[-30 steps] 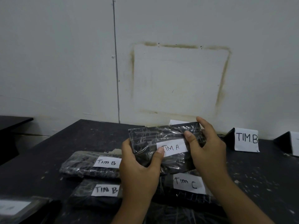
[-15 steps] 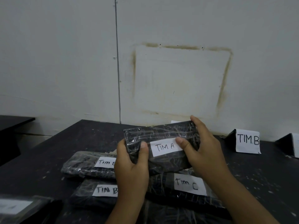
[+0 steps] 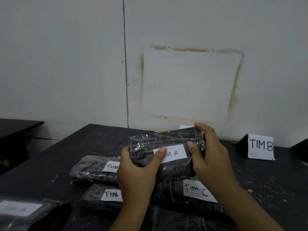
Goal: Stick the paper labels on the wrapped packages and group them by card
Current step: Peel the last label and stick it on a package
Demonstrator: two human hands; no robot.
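Observation:
Both hands hold a black package wrapped in clear film [image 3: 168, 140] above the table, its white "TIM A" label [image 3: 175, 153] facing me. My left hand [image 3: 136, 172] grips the left end, thumb pressing on the label's left part. My right hand [image 3: 210, 157] grips the right end, thumb beside the label. Under them lie two packages labelled "TIM" [image 3: 93, 167] [image 3: 100, 195], their last letters hidden by my left hand, and one labelled "TIM C" [image 3: 196, 190]. A folded card "TIM B" [image 3: 260, 146] stands at the back right.
The dark, paint-flecked table [image 3: 50, 167] meets a white wall at the back. Another wrapped package with a blurred white label [image 3: 21, 209] lies at the lower left corner. A second dark card stand [image 3: 300, 149] is at the right edge. A separate dark surface [image 3: 16, 129] sits far left.
My left thumb has slid rightward onto the label, covering its first letters. The held package tilted slightly, its left end lower. My right hand kept its grip.

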